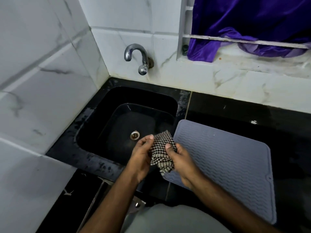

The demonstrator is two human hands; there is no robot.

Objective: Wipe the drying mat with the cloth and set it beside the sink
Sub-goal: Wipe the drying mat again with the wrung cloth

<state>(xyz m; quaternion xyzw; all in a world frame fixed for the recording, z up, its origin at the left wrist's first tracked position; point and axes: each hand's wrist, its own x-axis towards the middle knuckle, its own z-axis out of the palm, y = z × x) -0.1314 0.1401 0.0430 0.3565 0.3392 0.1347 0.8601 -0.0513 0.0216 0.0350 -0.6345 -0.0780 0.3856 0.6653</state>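
A grey ribbed drying mat (227,158) lies flat on the black counter, just right of the black sink (104,106). A black-and-white checked cloth (162,148) is bunched between both hands, above the sink's front right corner and the mat's left edge. My left hand (143,157) grips the cloth's left side with thumb and fingers. My right hand (181,158) pinches its right side, and its wrist crosses the mat's near left corner.
A chrome tap (136,56) juts from the tiled wall behind the sink. A metal drain (134,135) sits in the basin floor. White tiled walls close the left and back. Purple fabric (244,27) hangs in the window frame at upper right. Black counter (252,111) runs rightwards.
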